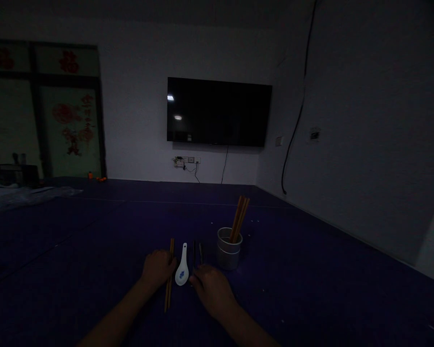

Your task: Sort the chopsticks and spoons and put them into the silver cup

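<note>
A pair of wooden chopsticks [168, 292] lies lengthwise on the dark blue surface, and my left hand [159, 267] is closed over its middle. Just right of it rests a white soup spoon [182, 273] with a blue mark in its bowl, handle pointing away from me. My right hand [213, 288] has its fingers closed at the near end of two slim dark utensils [201, 253]; their near ends are hidden and the dim light blurs their kind. Beyond my right hand stands a grey metal cup [228, 255] with several wooden chopsticks [240, 219] leaning in it.
The blue surface [130, 221] runs back to a white wall with a television [217, 113]. Clear plastic sheeting [25, 196] lies far left, and small orange objects [101, 180] sit near the door. A black cable [292, 140] hangs down the right wall.
</note>
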Available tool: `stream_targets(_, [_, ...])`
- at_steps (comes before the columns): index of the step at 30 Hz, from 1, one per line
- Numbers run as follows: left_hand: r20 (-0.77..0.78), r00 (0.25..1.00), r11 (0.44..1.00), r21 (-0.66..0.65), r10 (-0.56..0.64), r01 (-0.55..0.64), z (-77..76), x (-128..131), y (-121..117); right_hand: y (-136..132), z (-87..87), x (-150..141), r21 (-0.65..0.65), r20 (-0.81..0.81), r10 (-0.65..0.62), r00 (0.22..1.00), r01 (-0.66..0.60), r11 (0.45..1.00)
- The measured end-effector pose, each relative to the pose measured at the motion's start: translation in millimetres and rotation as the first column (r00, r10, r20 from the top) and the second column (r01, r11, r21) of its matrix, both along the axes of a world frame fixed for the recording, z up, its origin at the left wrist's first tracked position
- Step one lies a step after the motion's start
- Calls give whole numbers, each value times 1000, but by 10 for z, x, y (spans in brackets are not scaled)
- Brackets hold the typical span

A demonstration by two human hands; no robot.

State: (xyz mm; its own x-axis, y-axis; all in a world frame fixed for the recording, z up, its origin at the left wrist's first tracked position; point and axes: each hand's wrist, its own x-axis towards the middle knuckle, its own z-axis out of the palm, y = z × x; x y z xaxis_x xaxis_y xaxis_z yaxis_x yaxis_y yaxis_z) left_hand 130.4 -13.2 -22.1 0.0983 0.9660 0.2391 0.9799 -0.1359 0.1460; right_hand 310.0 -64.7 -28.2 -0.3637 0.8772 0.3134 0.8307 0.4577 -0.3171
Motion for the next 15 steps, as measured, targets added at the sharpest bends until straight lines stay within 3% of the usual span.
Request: stream_targets(15, [-184, 982, 998, -54, 32, -42, 98, -14, -52, 55, -70, -23, -34, 14, 98, 995, -97, 995])
